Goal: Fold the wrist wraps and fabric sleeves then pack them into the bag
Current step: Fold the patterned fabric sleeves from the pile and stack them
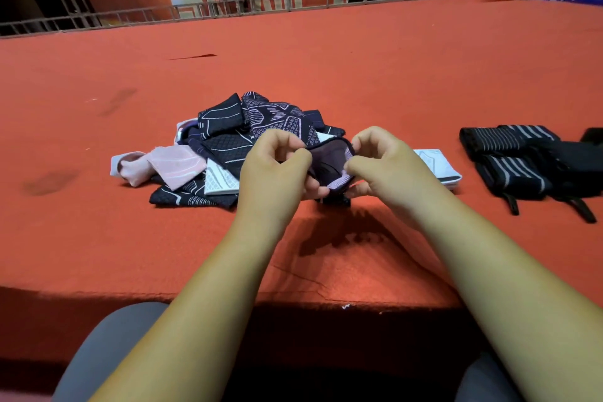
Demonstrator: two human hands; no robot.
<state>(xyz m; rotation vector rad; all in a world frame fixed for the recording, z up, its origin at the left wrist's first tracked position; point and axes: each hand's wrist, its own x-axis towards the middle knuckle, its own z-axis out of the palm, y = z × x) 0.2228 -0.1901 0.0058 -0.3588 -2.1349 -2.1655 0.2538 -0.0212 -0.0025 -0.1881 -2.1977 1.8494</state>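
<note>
Sleeve point(329, 157) of dark fabric pinched by left hand point(277, 166) and right hand point(386, 165), sleeve pile point(225, 127) at ten o'clock, wrist wraps point(504, 153) at three o'clock.

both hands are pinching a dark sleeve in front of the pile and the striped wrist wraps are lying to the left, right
Not quite. The head view shows the striped wrist wraps lying to the right, not the left. The rest holds: the left hand and right hand both pinch the dark sleeve in front of the pile.
</note>
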